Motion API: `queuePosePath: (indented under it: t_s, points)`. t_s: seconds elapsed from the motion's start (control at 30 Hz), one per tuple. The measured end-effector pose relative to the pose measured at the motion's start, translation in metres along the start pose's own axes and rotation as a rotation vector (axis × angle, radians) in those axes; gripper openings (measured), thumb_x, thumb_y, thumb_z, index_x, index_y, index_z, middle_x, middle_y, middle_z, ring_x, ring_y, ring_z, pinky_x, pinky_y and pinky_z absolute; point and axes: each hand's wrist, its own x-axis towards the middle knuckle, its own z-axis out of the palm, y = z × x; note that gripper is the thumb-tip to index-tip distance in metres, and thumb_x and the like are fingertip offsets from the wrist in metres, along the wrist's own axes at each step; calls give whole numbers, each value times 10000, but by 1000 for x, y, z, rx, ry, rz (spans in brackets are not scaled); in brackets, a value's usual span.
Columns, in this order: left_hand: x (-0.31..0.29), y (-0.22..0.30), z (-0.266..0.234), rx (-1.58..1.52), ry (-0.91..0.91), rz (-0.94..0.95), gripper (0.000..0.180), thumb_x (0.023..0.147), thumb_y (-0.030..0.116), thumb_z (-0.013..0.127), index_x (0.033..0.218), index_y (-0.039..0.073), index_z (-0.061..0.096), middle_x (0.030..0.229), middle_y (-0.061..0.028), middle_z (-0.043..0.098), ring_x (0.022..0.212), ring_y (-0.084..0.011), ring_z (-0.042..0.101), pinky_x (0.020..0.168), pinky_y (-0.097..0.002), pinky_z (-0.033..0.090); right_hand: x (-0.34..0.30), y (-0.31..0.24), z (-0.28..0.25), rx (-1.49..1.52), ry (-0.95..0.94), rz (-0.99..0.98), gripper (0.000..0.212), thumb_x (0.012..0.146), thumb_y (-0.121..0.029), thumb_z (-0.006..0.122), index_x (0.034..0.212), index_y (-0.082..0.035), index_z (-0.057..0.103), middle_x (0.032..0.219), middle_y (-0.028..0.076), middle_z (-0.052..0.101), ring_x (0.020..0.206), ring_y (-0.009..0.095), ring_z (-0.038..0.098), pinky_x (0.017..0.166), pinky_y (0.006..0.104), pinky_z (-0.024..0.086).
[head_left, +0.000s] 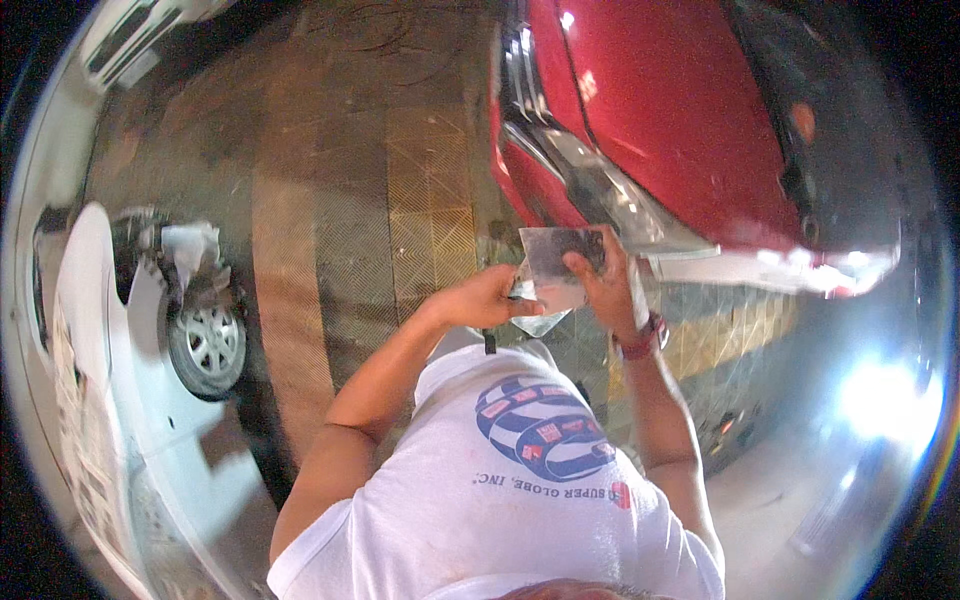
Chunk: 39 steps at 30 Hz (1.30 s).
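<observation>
In front of my waist, my right hand (610, 285) grips a thin, flat grey sheet (545, 248), with the thumb lying across its face. The sheet looks dark and dull on its far part and paler nearer me; its material is not clear. At its left edge, my left hand (490, 298) is closed, fingers and thumb pinching the sheet's side. A pale, pointed corner (543, 324) shows below the fingers; whether it belongs to the same sheet I cannot tell. A red band is around my right wrist.
A red car (670, 110) stands close ahead to the right, its headlight (625, 195) and bumper nearest my hands. At left is a white car (150, 420) with an exposed wheel (208, 345). Patterned yellow-brown tiles (430, 180) cover the floor. A bright lamp (890, 400) glares at right.
</observation>
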Motion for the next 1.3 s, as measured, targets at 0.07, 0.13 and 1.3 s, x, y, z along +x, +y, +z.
queuePosePath:
  t_s: [0.07,0.13,1.3]
  points:
    - [3,1,14,77,-54,-139,278,967,253,752,1039,-11,702,840,-110,733,725,-99,559,649,-379,493,-13,21,-25,-107,77,101,487,934,-307,787,1270,13,638,1177,168,735,1042,312,700,926,403,534]
    - [8,-26,37,-174,110,-95,247,939,200,773,1069,-1,710,930,-61,748,794,-95,629,669,-336,525,-34,61,-46,118,430,177,403,923,-290,802,1196,-17,685,1093,101,755,971,217,704,856,375,550]
    - [-233,-65,-69,-242,292,147,563,955,398,749,1307,-30,651,1166,-185,738,1070,-254,703,946,-388,545,-246,-42,231,307,71,293,289,1001,-225,653,951,18,801,857,39,764,809,118,655,778,291,513]
